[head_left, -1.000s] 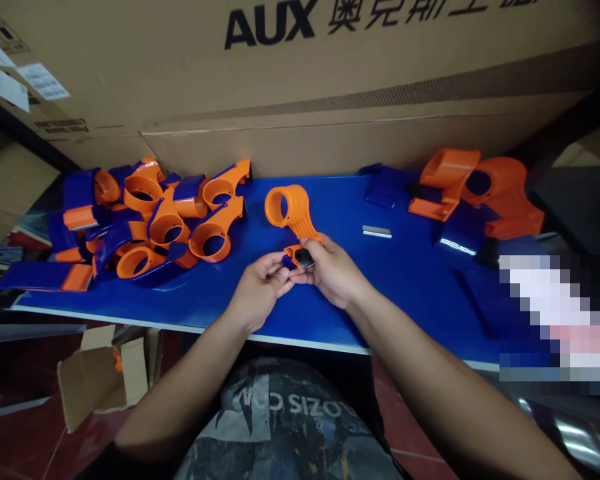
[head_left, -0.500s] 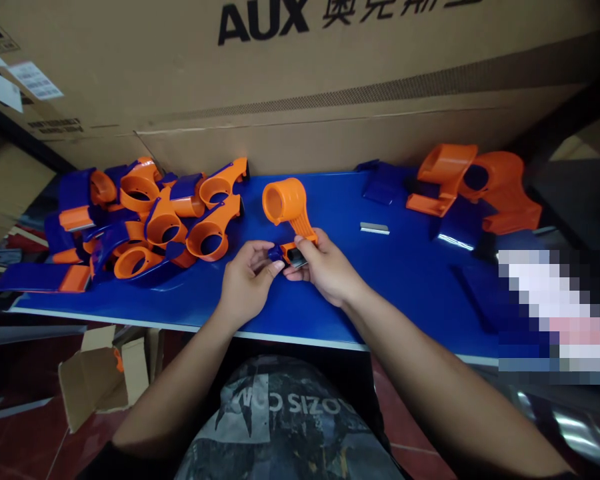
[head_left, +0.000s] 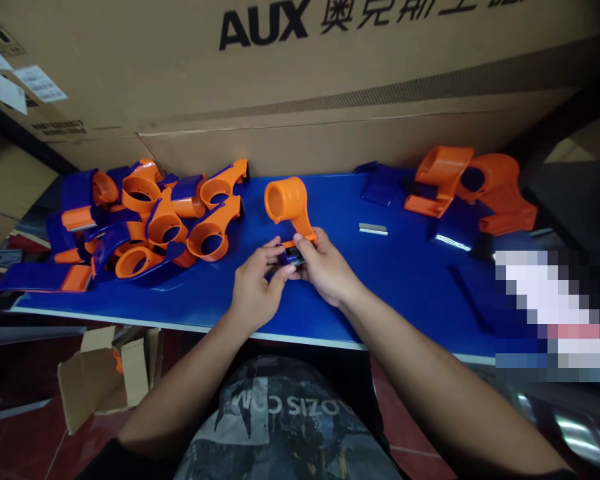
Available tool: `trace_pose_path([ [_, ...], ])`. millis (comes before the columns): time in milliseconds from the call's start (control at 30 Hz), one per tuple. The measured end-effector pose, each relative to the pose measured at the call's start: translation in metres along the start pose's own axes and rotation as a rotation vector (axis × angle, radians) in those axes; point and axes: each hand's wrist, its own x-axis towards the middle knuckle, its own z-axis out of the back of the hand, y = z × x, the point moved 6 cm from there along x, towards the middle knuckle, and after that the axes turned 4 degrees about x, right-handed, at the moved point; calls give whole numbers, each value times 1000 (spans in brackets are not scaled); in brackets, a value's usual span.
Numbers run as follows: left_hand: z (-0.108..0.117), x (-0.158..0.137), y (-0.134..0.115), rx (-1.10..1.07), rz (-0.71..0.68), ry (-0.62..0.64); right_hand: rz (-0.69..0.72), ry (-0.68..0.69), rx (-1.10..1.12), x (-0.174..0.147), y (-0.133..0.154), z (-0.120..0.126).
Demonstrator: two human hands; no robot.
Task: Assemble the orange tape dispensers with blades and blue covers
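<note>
My right hand [head_left: 330, 270] is closed around the lower end of an orange tape dispenser body [head_left: 290, 200], its round hub pointing up and away from me. At that lower end my left hand [head_left: 257, 287] pinches a small dark blue plastic piece [head_left: 283, 255], now pressed against the orange body. Fingers partly hide where the two meet, and a bit of shiny metal shows between the hands. A toothed metal blade strip [head_left: 373, 229] lies on the blue table to the right of my hands.
Several orange and blue tape dispensers [head_left: 165, 223] are heaped at the left. More orange bodies [head_left: 505, 193] and blue plates [head_left: 383, 183] lie at the right. Behind the blue tabletop [head_left: 380, 293] stands a large cardboard box [head_left: 300, 80]. An opened carton [head_left: 105, 373] sits on the floor.
My left hand has moved slightly right, bringing the small blue piece from the side of the orange body in against its lower end. The right hand keeps its hold.
</note>
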Motion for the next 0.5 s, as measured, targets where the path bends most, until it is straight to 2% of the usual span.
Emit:
trace_pose_path([
  [200,1,0,-5,104,-61,-64,-5,0,-12,0,1,-1],
  [500,-7,7,-2,210,-70,-101,-12,-14,-49,3,-2,1],
])
